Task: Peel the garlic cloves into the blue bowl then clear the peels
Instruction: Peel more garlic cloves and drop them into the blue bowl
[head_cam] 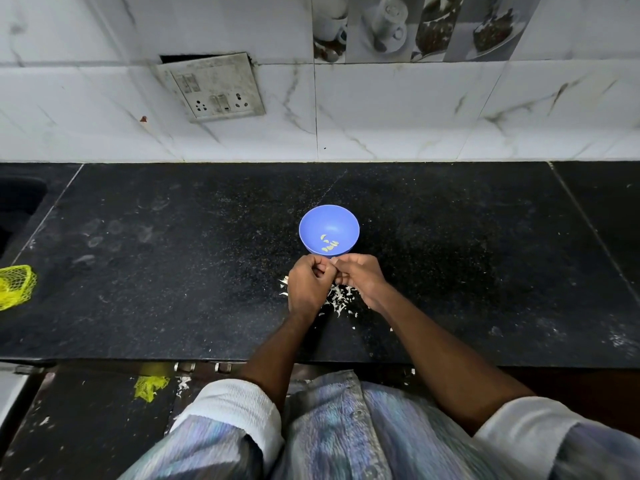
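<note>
Netting, yellow mesh (pixel 15 285), lies bunched at the far left edge of the black stone counter (pixel 156 271), and another scrap of the same yellow mesh (pixel 149 386) sits lower down, below the counter's front edge. Up on the marble-tiled wall, a grimy switch and socket plate (pixel 212 87) hangs slightly crooked. Moving toward the middle, the left hand (pixel 306 284) is curled into a loose fist, its fingertips meeting those of the right hand just in front of the blue bowl (pixel 329 225). Whatever they pinch between them is too small and too hidden to make out, though both sets of fingers are plainly bent inward. The bowl stands upright on the counter right beyond the knuckles, with a handful of pale peeled cloves (pixel 329 244) resting on its near inner slope. Under and between the wrists, white papery peels (pixel 341 299) are scattered in a small heap on the stone, a few stray bits trailing toward the counter's front. The right hand (pixel 360 277) angles in from the right, fingers curled too.
</note>
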A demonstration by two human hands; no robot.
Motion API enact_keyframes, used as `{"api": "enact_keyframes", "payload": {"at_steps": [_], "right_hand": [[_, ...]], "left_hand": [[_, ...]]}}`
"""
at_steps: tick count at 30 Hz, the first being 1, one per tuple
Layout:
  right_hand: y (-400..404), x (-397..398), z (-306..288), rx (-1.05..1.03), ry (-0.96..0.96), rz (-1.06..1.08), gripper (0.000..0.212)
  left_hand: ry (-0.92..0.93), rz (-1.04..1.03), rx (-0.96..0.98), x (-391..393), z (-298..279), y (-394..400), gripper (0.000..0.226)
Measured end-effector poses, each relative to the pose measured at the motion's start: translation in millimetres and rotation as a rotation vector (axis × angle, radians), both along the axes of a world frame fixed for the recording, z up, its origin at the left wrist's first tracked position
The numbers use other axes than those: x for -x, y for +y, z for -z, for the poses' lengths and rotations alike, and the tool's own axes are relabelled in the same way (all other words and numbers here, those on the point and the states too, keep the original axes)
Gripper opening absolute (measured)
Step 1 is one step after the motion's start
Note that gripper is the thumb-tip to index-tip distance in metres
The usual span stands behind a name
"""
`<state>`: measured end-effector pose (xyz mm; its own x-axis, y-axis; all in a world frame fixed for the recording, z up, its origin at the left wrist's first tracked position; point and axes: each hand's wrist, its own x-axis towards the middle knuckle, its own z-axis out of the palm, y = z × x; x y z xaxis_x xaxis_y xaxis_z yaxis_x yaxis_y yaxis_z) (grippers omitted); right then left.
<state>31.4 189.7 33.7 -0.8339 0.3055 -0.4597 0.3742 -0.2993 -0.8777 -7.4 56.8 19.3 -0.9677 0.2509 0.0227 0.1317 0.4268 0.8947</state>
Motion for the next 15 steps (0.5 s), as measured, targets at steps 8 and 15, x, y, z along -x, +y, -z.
{"api": "enact_keyframes", "payload": {"at_steps": [8,15], "right_hand": [[-2.9,7.2,-4.0,-0.183,-0.098,-0.016,0.023],[3.0,13.7,0.3,-0.519,0.033,0.013,0.006]], "left_hand": [[-0.024,-0.013,0.016,-0.3,5.2,-1.7,0.024],[-0.039,-0.03,0.094,5.7,6.0,-4.9,0.04]]}}
